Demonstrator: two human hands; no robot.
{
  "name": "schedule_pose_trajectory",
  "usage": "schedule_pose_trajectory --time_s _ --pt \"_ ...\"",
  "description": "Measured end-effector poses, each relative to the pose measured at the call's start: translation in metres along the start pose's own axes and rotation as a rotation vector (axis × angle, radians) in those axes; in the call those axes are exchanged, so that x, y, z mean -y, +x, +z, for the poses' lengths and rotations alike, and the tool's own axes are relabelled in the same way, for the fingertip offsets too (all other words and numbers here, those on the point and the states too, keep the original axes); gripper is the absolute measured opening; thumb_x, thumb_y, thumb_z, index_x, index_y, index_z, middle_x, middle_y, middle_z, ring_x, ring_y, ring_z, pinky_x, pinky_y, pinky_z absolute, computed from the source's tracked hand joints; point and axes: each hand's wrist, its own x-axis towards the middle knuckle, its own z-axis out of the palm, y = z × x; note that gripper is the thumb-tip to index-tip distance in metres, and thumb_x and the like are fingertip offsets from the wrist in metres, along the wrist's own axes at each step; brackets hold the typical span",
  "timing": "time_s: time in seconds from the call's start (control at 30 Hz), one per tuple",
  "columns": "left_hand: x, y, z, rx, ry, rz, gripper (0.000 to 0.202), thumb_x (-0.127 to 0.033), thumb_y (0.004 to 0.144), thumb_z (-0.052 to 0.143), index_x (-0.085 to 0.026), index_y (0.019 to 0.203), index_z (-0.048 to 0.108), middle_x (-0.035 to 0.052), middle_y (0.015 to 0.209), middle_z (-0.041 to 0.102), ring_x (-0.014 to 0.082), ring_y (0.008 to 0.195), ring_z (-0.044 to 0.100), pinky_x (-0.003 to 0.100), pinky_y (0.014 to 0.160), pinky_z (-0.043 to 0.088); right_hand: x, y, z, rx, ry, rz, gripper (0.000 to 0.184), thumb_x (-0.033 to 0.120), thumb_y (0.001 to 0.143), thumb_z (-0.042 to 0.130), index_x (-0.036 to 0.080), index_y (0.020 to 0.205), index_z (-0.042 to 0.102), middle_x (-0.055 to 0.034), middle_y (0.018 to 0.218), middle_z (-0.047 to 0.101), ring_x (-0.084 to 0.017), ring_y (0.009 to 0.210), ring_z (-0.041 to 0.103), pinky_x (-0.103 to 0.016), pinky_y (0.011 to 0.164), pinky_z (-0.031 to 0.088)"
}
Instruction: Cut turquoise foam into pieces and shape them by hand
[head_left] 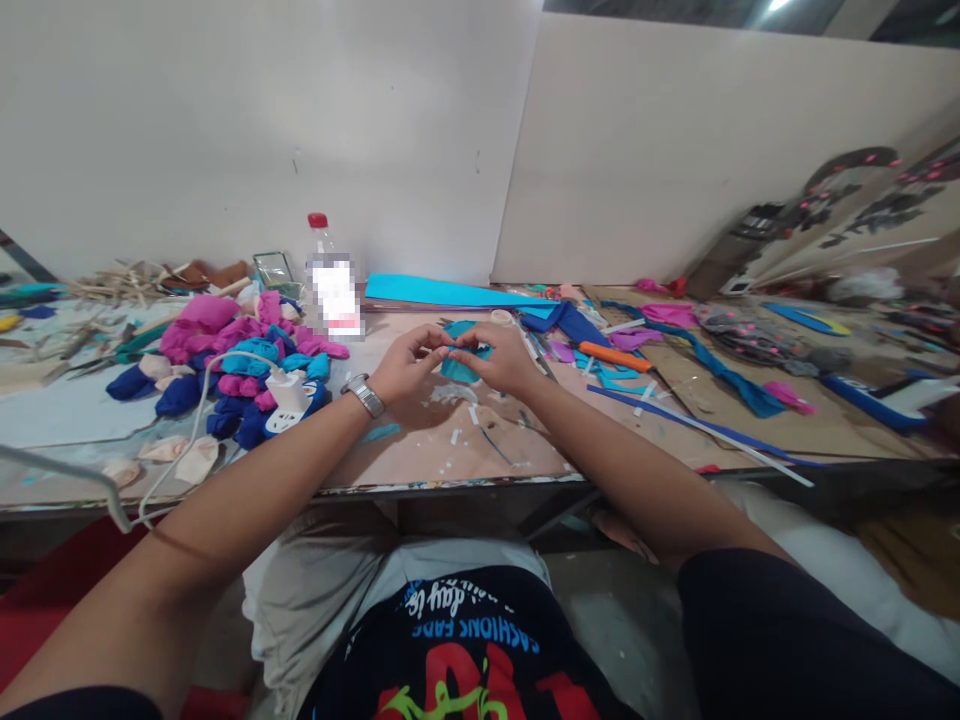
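Between my two hands is a small piece of teal fabric [459, 368], held just above the middle of the worktable. My left hand [409, 365], with a metal watch [364, 394] on its wrist, pinches the cloth from the left. From the right, my right hand [501, 358] pinches it too, and the fingertips of both hands meet at the cloth. Parts of the fabric show above and below the fingers; the rest is hidden behind them. Small white and blue scraps [455, 436] lie on the table under my hands.
Left stands a heap of pink, blue and cream fabric pieces [214, 330], with a white charger [289, 392] and its cable beside it. Behind is a red-capped bottle [319, 222]. An orange-handled cutter [615, 357], fabric strips [720, 365] and a blue tool [877, 402] lie right.
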Motion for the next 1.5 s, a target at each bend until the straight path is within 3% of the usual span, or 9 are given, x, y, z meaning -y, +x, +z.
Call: schedule_pose_trajectory --time_s 0.4,1.13,1.3,1.5 --pt "0.000 0.002 0.002 -0.052 -0.083 -0.033 0.032 -0.048 0.088 0.070 -0.018 0.099 0.066 0.0059 0.098 0.068 0.0153 0.085 0.062 0.029 0.078 0.050 -0.002 -0.001 0.001 -0.014 -0.003 -0.008 0.030 0.049 0.092 0.068 0.020 0.087 0.074 -0.0061 0.083 0.075 -0.020 0.075 0.066 -0.035 0.071 0.050" --pt "0.006 0.001 0.001 -0.045 -0.084 -0.072 0.039 -0.049 0.086 0.073 -0.018 0.108 0.068 0.0093 0.107 0.073 0.0182 0.094 0.069 0.030 0.082 0.053 -0.003 -0.001 0.002 -0.032 -0.003 0.022 0.024 0.044 0.090 0.070 0.021 0.086 0.074 -0.0055 0.084 0.075 -0.020 0.077 0.066 -0.035 0.074 0.051" --pt "0.011 0.002 0.002 -0.086 -0.171 -0.144 0.045 -0.050 0.079 0.081 -0.016 0.106 0.066 0.0088 0.094 0.076 0.0196 0.089 0.073 0.032 0.081 0.055 -0.003 -0.001 0.003 -0.030 0.003 0.025 0.020 0.041 0.089 0.071 0.021 0.087 0.075 -0.0053 0.085 0.075 -0.020 0.078 0.067 -0.034 0.074 0.052" --pt "0.008 0.001 0.000 -0.093 -0.045 -0.109 0.039 -0.050 0.081 0.078 -0.017 0.101 0.075 0.0106 0.108 0.077 0.0217 0.099 0.072 0.035 0.087 0.056 -0.004 -0.002 0.003 -0.020 -0.011 0.030 0.022 0.042 0.090 0.071 0.021 0.085 0.074 -0.0053 0.082 0.074 -0.020 0.078 0.066 -0.034 0.073 0.050"
